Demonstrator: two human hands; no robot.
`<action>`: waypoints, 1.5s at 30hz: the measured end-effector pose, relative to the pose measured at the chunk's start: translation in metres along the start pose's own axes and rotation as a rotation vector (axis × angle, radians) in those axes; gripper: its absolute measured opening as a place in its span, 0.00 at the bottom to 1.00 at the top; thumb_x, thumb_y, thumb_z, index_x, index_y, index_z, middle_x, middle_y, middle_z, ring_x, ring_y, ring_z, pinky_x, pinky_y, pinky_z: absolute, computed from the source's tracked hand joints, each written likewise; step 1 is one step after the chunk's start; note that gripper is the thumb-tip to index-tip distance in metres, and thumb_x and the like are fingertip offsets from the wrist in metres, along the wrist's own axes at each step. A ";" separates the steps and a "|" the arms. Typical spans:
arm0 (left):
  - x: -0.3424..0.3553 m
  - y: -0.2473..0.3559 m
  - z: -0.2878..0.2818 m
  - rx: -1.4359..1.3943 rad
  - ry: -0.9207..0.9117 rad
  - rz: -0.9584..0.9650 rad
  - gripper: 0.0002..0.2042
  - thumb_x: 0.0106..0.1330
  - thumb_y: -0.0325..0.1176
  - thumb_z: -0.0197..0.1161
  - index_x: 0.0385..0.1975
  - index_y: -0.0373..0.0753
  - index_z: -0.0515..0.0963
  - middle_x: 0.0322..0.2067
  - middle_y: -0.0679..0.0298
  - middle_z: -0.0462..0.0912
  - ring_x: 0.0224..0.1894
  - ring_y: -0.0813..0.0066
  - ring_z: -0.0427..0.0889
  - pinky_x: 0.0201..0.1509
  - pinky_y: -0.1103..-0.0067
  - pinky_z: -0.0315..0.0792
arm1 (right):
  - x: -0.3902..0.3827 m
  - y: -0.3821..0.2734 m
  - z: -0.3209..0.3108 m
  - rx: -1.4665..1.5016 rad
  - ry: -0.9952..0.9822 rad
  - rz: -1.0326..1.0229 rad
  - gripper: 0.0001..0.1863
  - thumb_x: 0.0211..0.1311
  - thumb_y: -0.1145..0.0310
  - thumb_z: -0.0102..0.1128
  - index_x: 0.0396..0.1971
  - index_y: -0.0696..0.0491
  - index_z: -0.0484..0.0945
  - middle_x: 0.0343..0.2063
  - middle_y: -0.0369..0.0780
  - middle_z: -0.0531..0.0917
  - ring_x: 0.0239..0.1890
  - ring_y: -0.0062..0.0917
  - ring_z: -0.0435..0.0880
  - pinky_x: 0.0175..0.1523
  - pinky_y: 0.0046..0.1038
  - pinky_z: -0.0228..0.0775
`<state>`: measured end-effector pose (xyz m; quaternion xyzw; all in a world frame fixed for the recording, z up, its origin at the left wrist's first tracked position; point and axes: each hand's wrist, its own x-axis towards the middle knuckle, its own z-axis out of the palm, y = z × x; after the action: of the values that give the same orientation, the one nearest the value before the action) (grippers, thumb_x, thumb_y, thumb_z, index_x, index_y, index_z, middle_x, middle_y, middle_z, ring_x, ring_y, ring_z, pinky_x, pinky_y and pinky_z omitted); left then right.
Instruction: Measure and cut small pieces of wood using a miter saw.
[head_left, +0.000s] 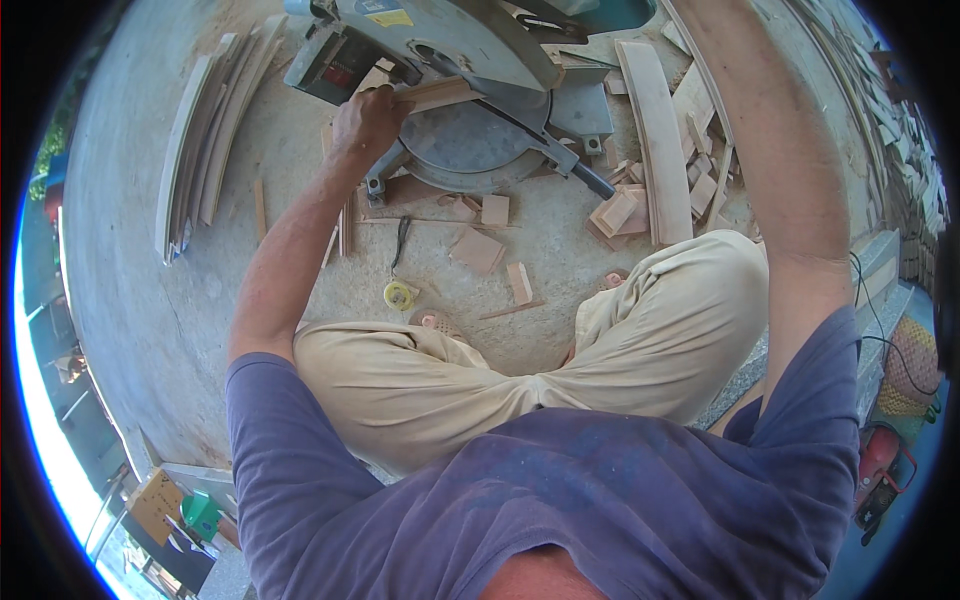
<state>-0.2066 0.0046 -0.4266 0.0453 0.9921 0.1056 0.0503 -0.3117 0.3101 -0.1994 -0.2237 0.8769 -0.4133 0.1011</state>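
A mitre saw [463, 145] stands on the floor in front of me, with its round grey table and large blade guard [450, 40]. My left hand [372, 122] is closed on the end of a short wooden strip [438, 95]. That strip lies across the back of the saw table, close under the guard, its far end reaching toward the slot. My right forearm [750, 90] stretches away past the saw's right side, and its hand is beyond the top edge of the picture. The blade itself is hidden by the guard.
Long boards [215, 130] lie in a bundle at the left. Another long board [652, 140] rests right of the saw beside offcuts [622, 210]. A yellow tape measure [399, 294] is on the floor near my foot. Stacked strips [905, 150] line the far right.
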 end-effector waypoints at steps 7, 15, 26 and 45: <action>-0.003 0.002 -0.002 -0.019 0.030 0.011 0.19 0.71 0.50 0.65 0.41 0.38 0.86 0.41 0.47 0.88 0.46 0.43 0.87 0.50 0.55 0.80 | -0.015 0.015 -0.001 0.117 -0.050 -0.147 0.22 0.79 0.48 0.57 0.44 0.54 0.86 0.34 0.35 0.87 0.37 0.20 0.82 0.42 0.28 0.75; -0.003 0.004 -0.002 0.001 0.022 -0.002 0.19 0.71 0.51 0.65 0.43 0.39 0.86 0.41 0.48 0.89 0.45 0.44 0.88 0.49 0.56 0.80 | -0.023 0.036 0.004 0.155 -0.003 -0.157 0.22 0.80 0.49 0.57 0.48 0.55 0.84 0.38 0.33 0.84 0.41 0.19 0.80 0.46 0.27 0.73; -0.004 0.004 -0.001 -0.005 0.019 -0.007 0.19 0.71 0.50 0.65 0.46 0.40 0.85 0.42 0.47 0.88 0.46 0.43 0.87 0.49 0.54 0.79 | -0.038 0.054 0.004 0.114 -0.012 -0.163 0.24 0.78 0.45 0.58 0.48 0.54 0.83 0.40 0.35 0.85 0.44 0.22 0.79 0.51 0.30 0.73; -0.009 0.008 -0.002 -0.017 0.058 -0.010 0.16 0.71 0.48 0.65 0.43 0.41 0.86 0.42 0.49 0.89 0.45 0.44 0.88 0.49 0.55 0.80 | -0.078 0.068 0.009 0.068 0.081 -0.132 0.34 0.76 0.37 0.56 0.64 0.52 0.79 0.48 0.40 0.87 0.52 0.27 0.82 0.57 0.30 0.73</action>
<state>-0.1977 0.0107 -0.4221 0.0367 0.9924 0.1149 0.0226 -0.2610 0.3789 -0.2587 -0.2605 0.8491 -0.4573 0.0454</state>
